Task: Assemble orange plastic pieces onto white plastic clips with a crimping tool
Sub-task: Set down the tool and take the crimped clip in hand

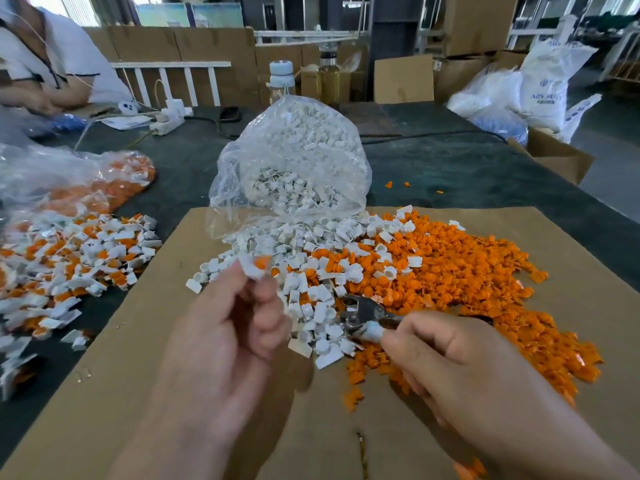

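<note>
My left hand pinches a white clip with an orange piece on it, raised above the cardboard sheet. My right hand grips the metal crimping tool, whose jaws point left over the parts. Loose white clips spill from a clear plastic bag in the middle. A broad heap of orange pieces lies to the right of them.
A pile of joined white-and-orange parts lies at the left, behind it a bag of orange pieces. Another person sits at the far left. Bottles, a power strip and cardboard boxes stand at the back.
</note>
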Motion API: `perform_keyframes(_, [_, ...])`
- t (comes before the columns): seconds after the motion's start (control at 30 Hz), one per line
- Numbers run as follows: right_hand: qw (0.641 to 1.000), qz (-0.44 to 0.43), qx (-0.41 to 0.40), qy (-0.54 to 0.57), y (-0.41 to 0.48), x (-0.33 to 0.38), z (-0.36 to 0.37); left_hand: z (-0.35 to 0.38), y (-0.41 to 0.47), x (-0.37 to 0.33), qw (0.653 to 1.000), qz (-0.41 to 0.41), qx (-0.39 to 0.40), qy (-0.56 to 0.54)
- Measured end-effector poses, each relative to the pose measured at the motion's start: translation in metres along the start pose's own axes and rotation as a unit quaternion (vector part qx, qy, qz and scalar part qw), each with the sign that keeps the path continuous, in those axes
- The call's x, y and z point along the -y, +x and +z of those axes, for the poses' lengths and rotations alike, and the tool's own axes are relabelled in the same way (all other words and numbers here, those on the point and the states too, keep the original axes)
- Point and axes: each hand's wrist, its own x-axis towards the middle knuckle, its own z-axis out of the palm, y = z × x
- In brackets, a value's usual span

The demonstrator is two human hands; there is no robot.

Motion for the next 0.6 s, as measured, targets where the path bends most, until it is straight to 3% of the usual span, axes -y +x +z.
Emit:
perform_keyframes(0.07, [0.999, -0.018, 0.008, -0.042, -0.001, 0.003, -0.001, -0.007, 0.006, -0.015, 0.985, 0.111, -0.036, -0.125])
perform_keyframes(0.13, [0.996, -0.028, 0.017, -0.082, -0.001, 0.005, -0.002, -0.013, 0.009, -0.022, 0.971, 0.160, -0.089, -0.157])
perform_keyframes(0.23, [0.984, -0.045, 0.024, -0.173, 0.000, 0.002, 0.001, -0.008, 0.004, -0.016, 0.978, 0.145, -0.142, 0.035])
perform_keyframes(0.3, [0.968, -0.065, 0.033, -0.240, 0.000, 0.002, 0.005, -0.002, 0.000, -0.005, 0.949, 0.133, -0.151, 0.244])
perform_keyframes(0.43, [0.932, -0.066, 0.082, -0.348, -0.001, 0.001, 0.012, -0.005, -0.006, 0.006, 0.804, 0.158, -0.093, 0.565])
perform_keyframes(0.57, [0.907, -0.069, 0.048, -0.413, -0.001, -0.008, 0.012, -0.025, 0.002, 0.000, 0.647, 0.087, -0.073, 0.754])
perform_keyframes(0.6, [0.904, -0.073, 0.041, -0.419, -0.002, -0.010, 0.013, -0.028, 0.004, 0.000, 0.623, 0.065, -0.061, 0.777])
